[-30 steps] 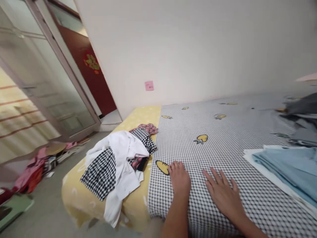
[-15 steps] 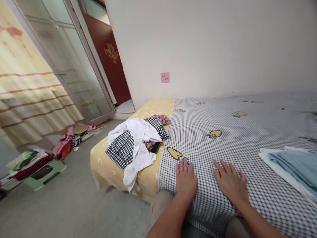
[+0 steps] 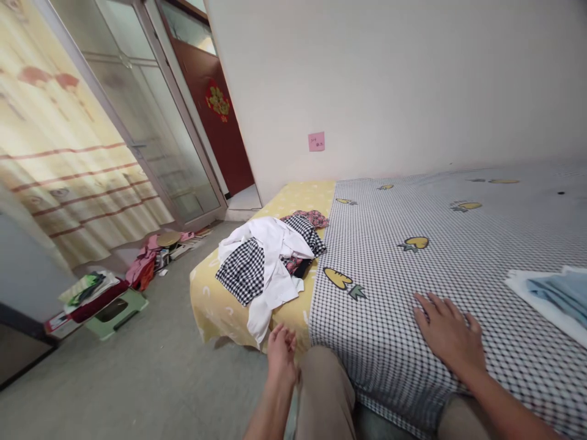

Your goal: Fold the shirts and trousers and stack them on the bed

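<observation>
My left hand (image 3: 281, 352) is raised at the bed's front edge, just below a hanging white sleeve, its fingers loosely curled and apart, with nothing visible in them. On the checked sheet (image 3: 380, 256) my right hand (image 3: 452, 333) lies flat with spread fingers. A heap of clothes rests on the yellow sheet (image 3: 206, 293) at the bed's left end: a white garment (image 3: 275, 238) on top, black-and-white checked cloth (image 3: 243, 272) and a pink-patterned piece (image 3: 314, 218) beneath. Folded light-blue cloth (image 3: 562, 296) on white fabric lies at the right edge.
A green stool (image 3: 117, 315) with a stack of cloths stands on the floor at left. Pink and red items (image 3: 147, 263) lie by the curtain (image 3: 82, 165). My knee (image 3: 323, 391) is against the bed's front. A pink note (image 3: 316, 142) is on the wall.
My left hand has lifted off the checked sheet and moved left towards the clothes heap, its fingers curling. My right hand stays flat on the sheet. The view has turned slightly left.
</observation>
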The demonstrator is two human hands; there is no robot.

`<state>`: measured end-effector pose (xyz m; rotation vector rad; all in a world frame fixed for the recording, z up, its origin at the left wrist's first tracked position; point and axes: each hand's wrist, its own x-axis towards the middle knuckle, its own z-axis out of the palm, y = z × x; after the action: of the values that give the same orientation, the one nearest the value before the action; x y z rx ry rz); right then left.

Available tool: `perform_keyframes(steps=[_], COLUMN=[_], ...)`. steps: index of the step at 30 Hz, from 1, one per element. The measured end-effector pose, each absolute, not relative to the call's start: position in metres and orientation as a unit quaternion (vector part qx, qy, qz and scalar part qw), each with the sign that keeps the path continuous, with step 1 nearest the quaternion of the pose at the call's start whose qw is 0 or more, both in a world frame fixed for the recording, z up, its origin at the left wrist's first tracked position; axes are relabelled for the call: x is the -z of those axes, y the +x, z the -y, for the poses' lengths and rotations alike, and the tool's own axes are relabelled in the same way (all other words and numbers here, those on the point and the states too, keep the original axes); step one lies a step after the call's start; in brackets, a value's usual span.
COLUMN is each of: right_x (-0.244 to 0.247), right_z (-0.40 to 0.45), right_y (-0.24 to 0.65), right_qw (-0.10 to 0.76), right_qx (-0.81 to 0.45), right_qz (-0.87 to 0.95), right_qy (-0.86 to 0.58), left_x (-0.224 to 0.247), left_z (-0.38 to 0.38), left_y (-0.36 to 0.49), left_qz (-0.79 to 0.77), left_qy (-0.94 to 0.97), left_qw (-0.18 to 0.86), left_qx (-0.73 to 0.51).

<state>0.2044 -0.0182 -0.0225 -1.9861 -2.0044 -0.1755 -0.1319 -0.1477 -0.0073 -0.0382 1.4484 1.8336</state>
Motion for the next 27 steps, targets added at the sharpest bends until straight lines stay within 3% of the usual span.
perform_keyframes(steps=[12,27], right_x=[0.019,0.035], right_z=[0.019,0.011], right_y=[0.203,0.211], right_qw=[0.163,0.183], right_qx=[0.072,0.066], right_qz=[0.700,0.710], right_qy=[-0.692,-0.677], left_x=[-0.018,-0.054], left_z=[0.136,0.109], left_y=[-0.163,-0.167], left_qz=[-0.453,-0.456], left_qy=[-0.054,-0.089], left_qw=[0.456,0.508], left_qx=[-0.764,-0.725])
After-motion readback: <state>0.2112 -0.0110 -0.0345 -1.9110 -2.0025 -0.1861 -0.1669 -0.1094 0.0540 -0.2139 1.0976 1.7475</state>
